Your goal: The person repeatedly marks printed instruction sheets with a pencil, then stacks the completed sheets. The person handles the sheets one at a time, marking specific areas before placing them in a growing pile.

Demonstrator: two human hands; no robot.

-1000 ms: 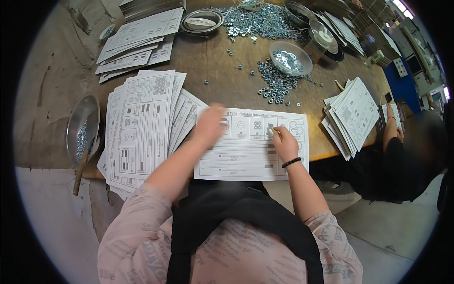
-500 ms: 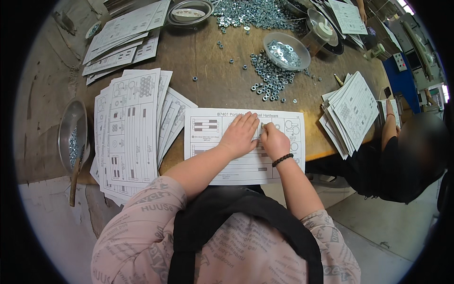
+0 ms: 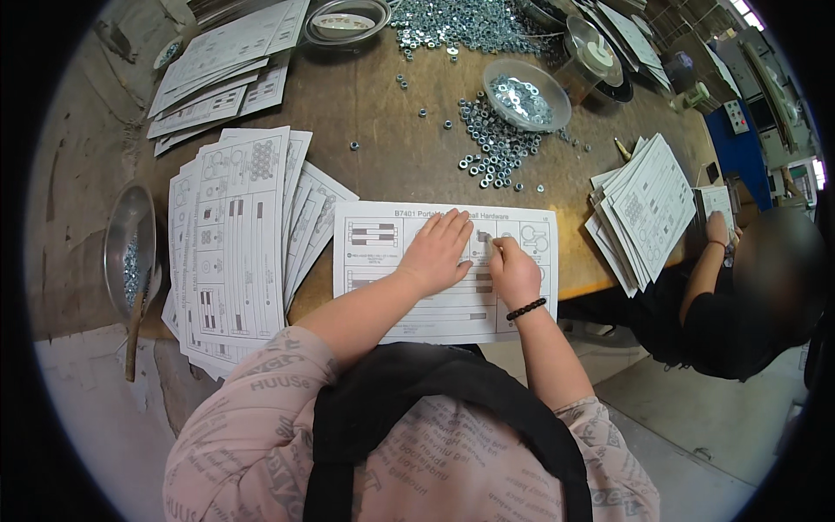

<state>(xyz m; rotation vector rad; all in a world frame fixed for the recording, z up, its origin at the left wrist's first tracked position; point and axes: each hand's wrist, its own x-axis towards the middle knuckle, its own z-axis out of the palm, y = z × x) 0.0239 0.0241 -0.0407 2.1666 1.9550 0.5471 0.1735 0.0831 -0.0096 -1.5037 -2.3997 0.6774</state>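
Note:
A printed card sheet [image 3: 417, 330] with hardware drawings lies at the table's near edge in front of me. My left hand [image 3: 437, 254] rests flat on its upper middle, fingers stretched out. Just to the right, my right hand [image 3: 517, 275], with a dark beaded bracelet on its wrist, is closed over the sheet. Thumb and forefinger pinch something small and pale beside a printed drawing; its kind is too small to tell.
Stacks of printed sheets lie left [image 3: 228, 217] and right [image 3: 648, 213]. Loose nuts [image 3: 497, 143] surround a bowl of washers [image 3: 522, 100]; a larger nut heap [image 3: 470, 24] lies behind. At left is a metal pan [image 3: 117, 244]. A co-worker's hand [image 3: 716, 228] is at far right.
My right hand has shifted slightly right and toward me, uncovering more of the small drawing. My left hand stays flat on the sheet. The co-worker's hand at right has moved.

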